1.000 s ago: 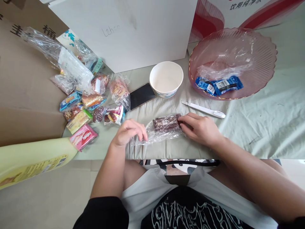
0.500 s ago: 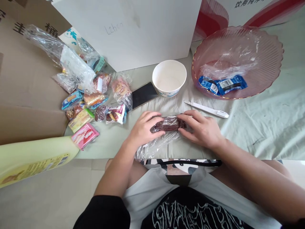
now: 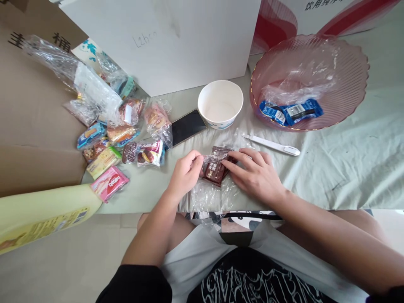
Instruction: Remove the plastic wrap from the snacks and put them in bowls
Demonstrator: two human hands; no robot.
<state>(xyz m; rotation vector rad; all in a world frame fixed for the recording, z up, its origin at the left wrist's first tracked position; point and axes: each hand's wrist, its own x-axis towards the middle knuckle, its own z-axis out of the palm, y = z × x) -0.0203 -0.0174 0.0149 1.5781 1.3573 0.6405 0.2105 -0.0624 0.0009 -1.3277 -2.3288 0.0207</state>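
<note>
Brown-wrapped snack packets (image 3: 214, 171) lie on the cloth in front of me, partly under a clear plastic bag (image 3: 205, 195). My left hand (image 3: 187, 170) is closed in a pinch on the bag's film, at the left end of the packets. On the other side, my right hand (image 3: 257, 170) holds the packets by their right end, its fingers over the top and hiding part of them. Just beyond it rests a white utility knife (image 3: 273, 145), untouched. A white paper bowl (image 3: 221, 103) stands farther back beside a dark phone (image 3: 188, 127).
Several wrapped snacks (image 3: 109, 183) and clear bags are piled at left against a cardboard box (image 3: 34, 105). At right, a pink ribbed bowl (image 3: 344, 97) contains blue packets (image 3: 296, 112) and clear plastic. A white box (image 3: 158, 46) stands behind. The table's front edge is near my lap.
The brown packets have turned from a sideways bundle to a slanted position, with printed faces showing. My left hand has let go of the bundle and pinches the plastic film.
</note>
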